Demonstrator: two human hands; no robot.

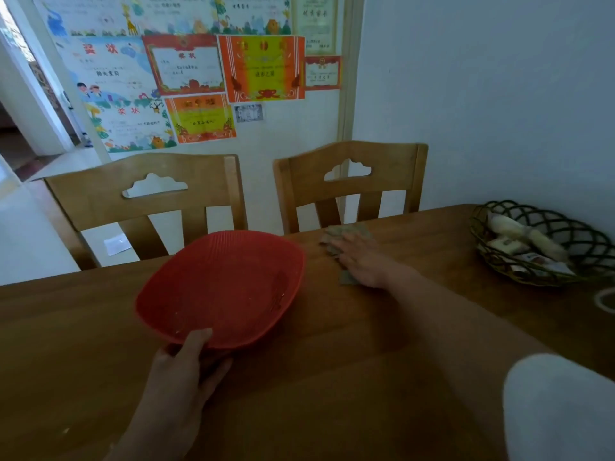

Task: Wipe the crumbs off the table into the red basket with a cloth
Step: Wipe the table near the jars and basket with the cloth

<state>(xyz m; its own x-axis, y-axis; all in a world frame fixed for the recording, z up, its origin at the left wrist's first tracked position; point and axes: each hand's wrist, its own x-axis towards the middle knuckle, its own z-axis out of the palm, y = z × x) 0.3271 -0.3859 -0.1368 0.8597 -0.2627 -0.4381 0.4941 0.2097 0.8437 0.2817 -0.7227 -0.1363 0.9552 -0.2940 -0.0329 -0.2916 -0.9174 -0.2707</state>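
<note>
The left hand point(186, 364) pinches the ribbed red plastic basket's point(223, 287) near rim; the right hand point(361, 261) presses flat, fingers spread, on a grey-green cloth point(346, 232) near the wooden table's point(332, 377) far edge.

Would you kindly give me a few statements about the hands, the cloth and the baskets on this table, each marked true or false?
1. The left hand grips the near rim of the red basket. True.
2. The right hand lies flat on the cloth. True.
3. The cloth is inside the red basket. False: it lies on the table, right of that basket.
4. The woven basket is empty. False: it holds pale packets.
5. Two wooden chairs stand at the far edge. True.
</note>
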